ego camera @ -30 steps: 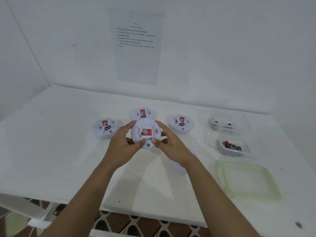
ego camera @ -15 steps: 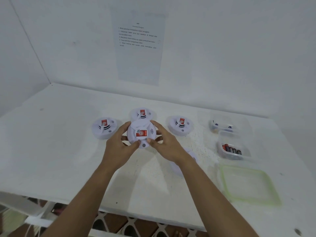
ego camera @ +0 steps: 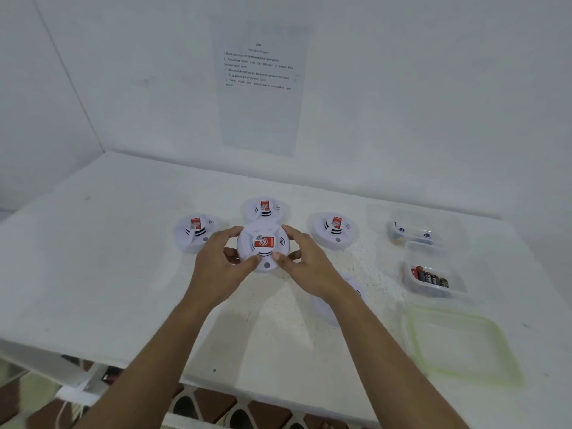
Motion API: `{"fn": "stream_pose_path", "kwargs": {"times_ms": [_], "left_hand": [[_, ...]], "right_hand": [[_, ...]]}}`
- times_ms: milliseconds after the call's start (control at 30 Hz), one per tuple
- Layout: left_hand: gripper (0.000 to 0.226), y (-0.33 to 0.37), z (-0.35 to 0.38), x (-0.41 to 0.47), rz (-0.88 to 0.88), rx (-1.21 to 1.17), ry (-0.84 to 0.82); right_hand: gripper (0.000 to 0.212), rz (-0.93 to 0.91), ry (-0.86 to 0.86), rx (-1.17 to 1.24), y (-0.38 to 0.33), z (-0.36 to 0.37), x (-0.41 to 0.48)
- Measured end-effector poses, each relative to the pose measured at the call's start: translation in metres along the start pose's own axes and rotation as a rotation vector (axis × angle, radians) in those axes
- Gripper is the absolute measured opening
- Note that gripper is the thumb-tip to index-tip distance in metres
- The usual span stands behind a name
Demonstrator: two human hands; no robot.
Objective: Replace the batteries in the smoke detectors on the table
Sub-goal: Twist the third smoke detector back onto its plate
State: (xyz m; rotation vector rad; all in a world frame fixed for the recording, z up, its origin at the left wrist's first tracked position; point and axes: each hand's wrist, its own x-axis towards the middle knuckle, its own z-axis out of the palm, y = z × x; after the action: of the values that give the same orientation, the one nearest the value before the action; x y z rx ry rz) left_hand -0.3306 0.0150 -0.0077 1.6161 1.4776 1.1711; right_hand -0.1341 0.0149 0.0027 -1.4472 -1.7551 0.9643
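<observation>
**Both hands gripping one smoke detector over the table**

The left hand and right hand are clasping a white smoke detector from either side, fingers curling round its rim and thumbs pressing its near edge. Its red label is facing up. Three more detectors are sitting on the table just behind it: one to the left, one at the back partly hidden by the held one, and one to the right. A white round piece is lying under the right forearm, mostly covered. Further right, a clear box is holding batteries, a second clear box is standing behind it, and a green-rimmed lid is lying nearer the front edge. A printed sheet is hanging on the wall.
</observation>
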Motion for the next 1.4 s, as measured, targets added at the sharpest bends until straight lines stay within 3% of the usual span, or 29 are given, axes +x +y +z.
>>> {"fn": "stream_pose_path", "kwargs": {"times_ms": [767, 1100, 1400], "left_hand": [[0.045, -0.007, 0.006, 0.007, -0.019, 0.07, -0.047], [0.043, -0.029, 0.01, 0.005, -0.002, 0.312, -0.146], [0.065, -0.05, -0.009, 0.012, 0.041, 0.411, -0.137]], "right_hand": [[0.053, 0.026, -0.071, -0.117, 0.01, -0.001, 0.021], [0.043, 0.114, -0.251, -0.52, 0.012, 0.008, 0.025], [0.073, 0.17, -0.247, -0.256, 0.009, -0.005, 0.035]]}}
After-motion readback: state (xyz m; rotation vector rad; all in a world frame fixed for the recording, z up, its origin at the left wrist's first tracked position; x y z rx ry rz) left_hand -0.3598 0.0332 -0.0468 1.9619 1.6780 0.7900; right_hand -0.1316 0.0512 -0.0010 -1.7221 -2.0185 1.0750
